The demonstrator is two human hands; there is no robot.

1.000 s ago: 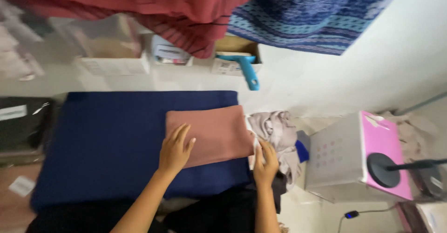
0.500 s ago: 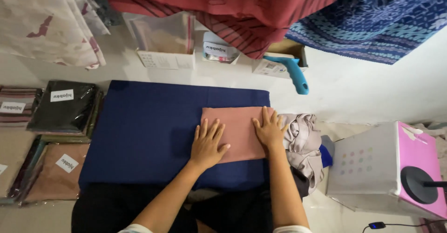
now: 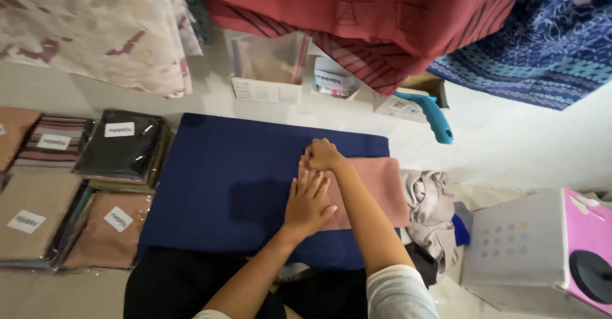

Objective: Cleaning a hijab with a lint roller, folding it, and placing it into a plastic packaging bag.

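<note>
We see a folded pink cloth (image 3: 373, 188) lying on a navy blue mat (image 3: 229, 185), toward the mat's 3 o'clock edge. Left hand (image 3: 307, 203) lies flat on the cloth's left part, fingers spread wide, palm down, gripping nothing. Right hand (image 3: 324, 155) sits at 12 o'clock from the left, just above its fingertips, fingers curled in at the cloth's upper left corner; we think it pinches the cloth edge, though the pinch itself is hidden. The right forearm crosses over the cloth's middle.

At 3 o'clock from the cloth, touching its edge, a crumpled pile of grey-beige fabric (image 3: 430, 214). Farther on at 4 o'clock, a white box with a pink side and coloured dots (image 3: 535, 249).

At 9 o'clock from the mat, bagged folded cloths with white labels: a black pack (image 3: 121, 143), a striped pack (image 3: 54, 143), beige packs (image 3: 35, 220) and a brown pack (image 3: 111, 229).

At 12 o'clock, past the mat, a clear plastic bin (image 3: 268, 67), a small white pack (image 3: 335, 80) and a cardboard box (image 3: 414, 99) with a blue handle (image 3: 435, 118) sticking out. Above hang a red patterned cloth (image 3: 382, 13), a blue patterned cloth (image 3: 542, 38) and a pale floral cloth (image 3: 89, 25).
</note>
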